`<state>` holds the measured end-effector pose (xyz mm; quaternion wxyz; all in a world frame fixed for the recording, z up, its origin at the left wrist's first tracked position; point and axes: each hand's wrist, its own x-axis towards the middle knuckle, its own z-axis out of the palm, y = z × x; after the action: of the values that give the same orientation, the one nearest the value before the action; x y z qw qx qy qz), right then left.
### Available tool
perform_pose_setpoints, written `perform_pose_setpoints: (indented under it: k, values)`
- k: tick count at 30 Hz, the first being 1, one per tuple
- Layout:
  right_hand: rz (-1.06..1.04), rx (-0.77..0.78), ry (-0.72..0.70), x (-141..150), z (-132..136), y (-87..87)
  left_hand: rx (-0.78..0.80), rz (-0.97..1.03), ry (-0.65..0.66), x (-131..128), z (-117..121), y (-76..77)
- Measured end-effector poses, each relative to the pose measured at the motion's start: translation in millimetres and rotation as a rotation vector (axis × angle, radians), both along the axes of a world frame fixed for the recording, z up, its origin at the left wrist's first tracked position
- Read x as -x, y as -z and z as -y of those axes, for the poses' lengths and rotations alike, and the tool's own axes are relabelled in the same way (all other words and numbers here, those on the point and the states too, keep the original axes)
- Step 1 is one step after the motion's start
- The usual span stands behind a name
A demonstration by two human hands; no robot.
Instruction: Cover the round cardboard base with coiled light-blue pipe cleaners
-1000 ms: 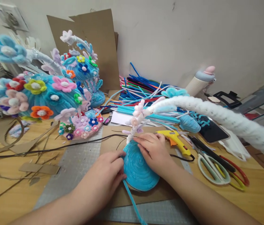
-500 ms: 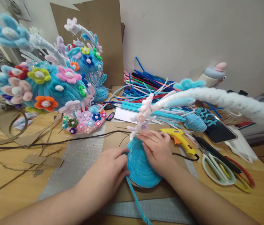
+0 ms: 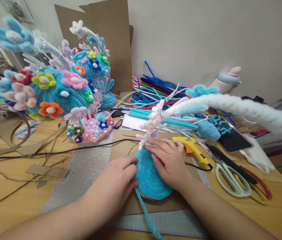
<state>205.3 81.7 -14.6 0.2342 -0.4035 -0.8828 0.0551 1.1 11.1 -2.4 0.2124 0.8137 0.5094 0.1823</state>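
A round disc (image 3: 152, 178) covered in a coil of blue pipe cleaner lies on a cardboard sheet in front of me. My left hand (image 3: 122, 173) is closed at the disc's left edge, pinching the blue pipe cleaner (image 3: 144, 210), whose loose end trails down toward me. Across the disc's upper right rests my right hand (image 3: 168, 160), fingers stretched out and flat on it. A white wrapped stem (image 3: 231, 105) rises from the disc's far edge and arches right, bearing small pink and blue flowers.
A yellow glue gun (image 3: 192, 150) and scissors (image 3: 233, 180) lie to the right. Behind is a pile of pipe cleaners (image 3: 156, 86). Flower-covered blue models (image 3: 55, 93) stand at the left, near cardboard scraps (image 3: 47, 171). A black cord (image 3: 80, 149) crosses the table. A phone (image 3: 233, 136) lies far right.
Both hands stay in nearly the same places on the disc. The whole view has shifted very slightly.
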Motion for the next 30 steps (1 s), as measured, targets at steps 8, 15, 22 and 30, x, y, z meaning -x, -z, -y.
perform_pose_setpoints:
  k: [8,15,22,30]
  values:
    - [0.101,0.008,0.023,6.0,3.3,-3.0,-0.015,-0.001,0.003,1.0,2.2,1.5]
    - [0.158,-0.072,0.058,7.2,7.0,-2.8,-0.024,-0.001,0.002,0.5,1.6,1.0]
    - [0.152,-0.037,0.071,9.6,5.4,-2.7,0.001,-0.007,-0.004,0.4,0.8,-0.2]
    - [0.103,0.014,0.053,8.8,3.5,-0.8,0.049,-0.005,-0.012,-0.6,-0.4,-3.2]
